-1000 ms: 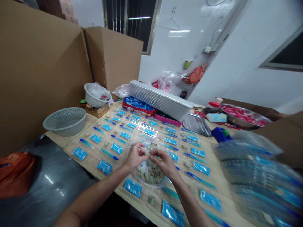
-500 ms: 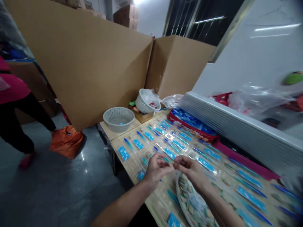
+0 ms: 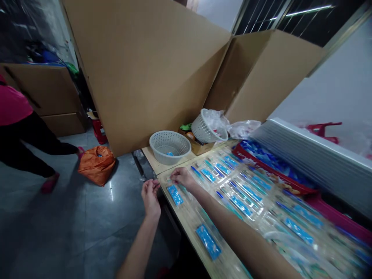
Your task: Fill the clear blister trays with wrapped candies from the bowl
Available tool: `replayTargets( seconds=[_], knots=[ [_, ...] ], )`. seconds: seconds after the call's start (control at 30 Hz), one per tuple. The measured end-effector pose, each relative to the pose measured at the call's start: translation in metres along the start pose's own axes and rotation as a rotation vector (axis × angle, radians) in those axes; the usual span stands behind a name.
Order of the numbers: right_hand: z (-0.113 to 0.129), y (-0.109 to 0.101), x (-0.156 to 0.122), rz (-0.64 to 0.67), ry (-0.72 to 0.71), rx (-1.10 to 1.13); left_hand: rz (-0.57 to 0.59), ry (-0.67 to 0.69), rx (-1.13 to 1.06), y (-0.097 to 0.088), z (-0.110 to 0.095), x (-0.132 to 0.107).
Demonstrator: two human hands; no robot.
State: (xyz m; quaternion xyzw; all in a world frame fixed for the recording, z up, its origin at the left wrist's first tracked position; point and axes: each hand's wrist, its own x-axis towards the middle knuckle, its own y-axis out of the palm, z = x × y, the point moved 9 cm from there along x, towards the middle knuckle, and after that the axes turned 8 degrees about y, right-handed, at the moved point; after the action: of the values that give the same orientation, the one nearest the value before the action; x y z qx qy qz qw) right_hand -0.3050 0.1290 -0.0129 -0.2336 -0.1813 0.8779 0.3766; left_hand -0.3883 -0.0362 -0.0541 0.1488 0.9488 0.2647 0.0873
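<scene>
Your left hand (image 3: 150,198) is curled, pinch unclear; your right hand (image 3: 180,178) has fingers bunched just beside a blue film packet (image 3: 174,195): light, slick, flexible. Take it by the edge.

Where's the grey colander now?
In the head view, the grey colander sits on the far left end of the table, left of the white basket.
</scene>
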Motion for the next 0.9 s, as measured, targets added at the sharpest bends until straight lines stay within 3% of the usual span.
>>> replayTargets(
  seconds=[0.2, 0.47, 0.9],
  knots=[
    [0.01, 0.015, 0.013, -0.071, -0.014, -0.359, 0.066, -0.062, -0.068, 0.009, 0.015, 0.019],
    [0.03, 0.023, -0.004, -0.147, -0.088, -0.68, 0.11, -0.052, -0.022, 0.014, 0.022, 0.019],
    [0.02, 0.021, -0.013, -0.224, -0.026, -0.714, 0.046, -0.047, -0.176, 0.011, 0.033, 0.021]
  ],
)
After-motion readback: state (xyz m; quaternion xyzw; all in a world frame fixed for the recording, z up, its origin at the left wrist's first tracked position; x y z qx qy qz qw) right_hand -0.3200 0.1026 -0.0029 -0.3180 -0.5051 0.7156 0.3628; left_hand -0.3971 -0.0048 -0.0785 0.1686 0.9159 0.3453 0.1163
